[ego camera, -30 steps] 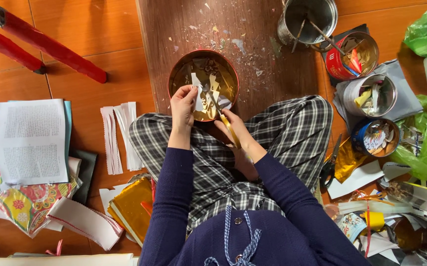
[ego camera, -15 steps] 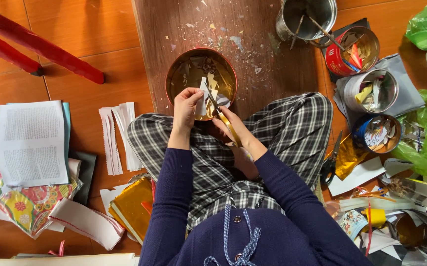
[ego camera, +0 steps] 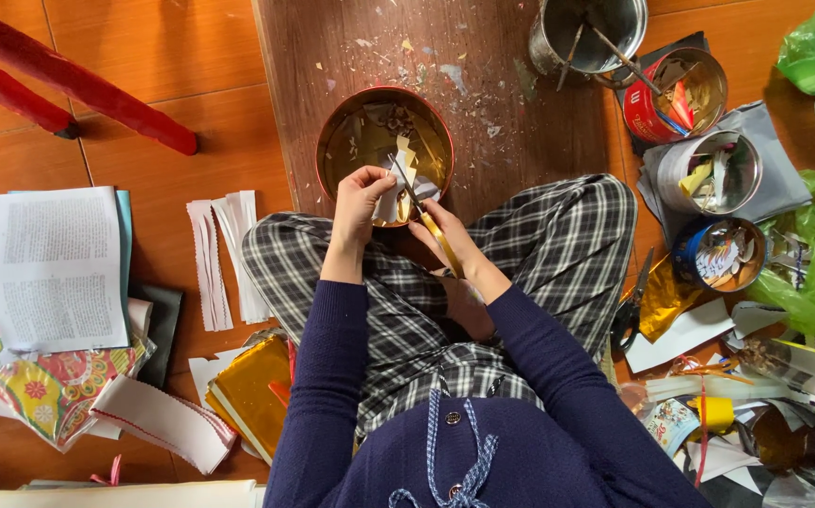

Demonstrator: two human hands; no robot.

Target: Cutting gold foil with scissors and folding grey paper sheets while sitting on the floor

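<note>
paper scrap (ego camera: 391, 202) | white, held upright | over round tin (ego camera: 334, 150)

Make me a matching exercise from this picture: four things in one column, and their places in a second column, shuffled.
Things:
1. scissors
2. round tin
3. white paper strips
4. black scissors

Places:
A. on the floor beside the person's right knee
B. in the right hand, blades over the tin
C. on the wooden board, in front of the crossed legs
D. on the floor beside the person's left knee

Pairs: 1-B, 2-C, 3-D, 4-A
</note>
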